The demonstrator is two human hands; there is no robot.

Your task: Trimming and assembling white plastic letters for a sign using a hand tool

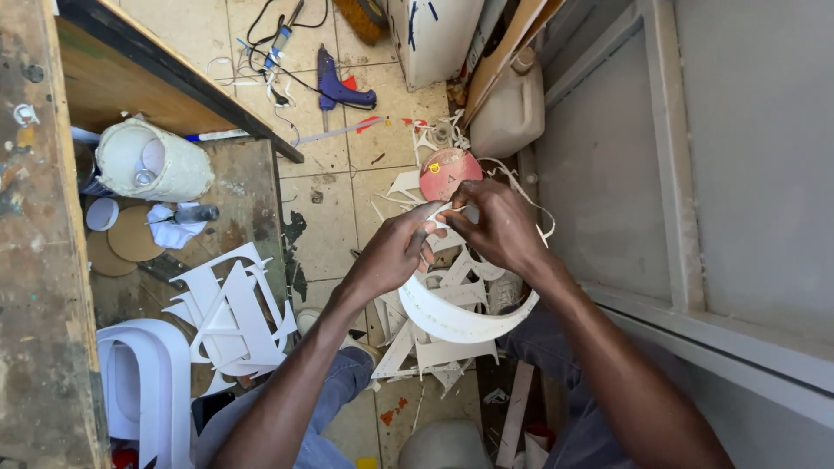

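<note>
Pinching one end of a curved white plastic strip [452, 320] between thumb and fingertips of the left hand [393, 254], fingers closed narrowly on the material. Gripping the same end from the opposite side with the right hand [502, 227], fingertips [458, 201] closed tight and meeting the left hand's. Held in the air above the tiled floor [330, 187], over the knees. Looped downward from the pinch point, passing under both wrists and bowing toward the lap, with the loop's lowest part well clear of the fingers. Directly beyond the fingertips, on the floor: a round pink disc [447, 172]. Below the strip, on the floor: a scatter of white offcuts [439, 352].

At the floor's far edge: a blue glue gun [337, 85] with cable, near a white jerrycan [508, 113]. On the low wooden shelf [248, 187] at left: cut-out white letter shapes [230, 313], a white roll [152, 161] lying on its side, and a round cardboard disc [132, 233]. At the shelf's near left corner: a thick white curved form [143, 382].
</note>
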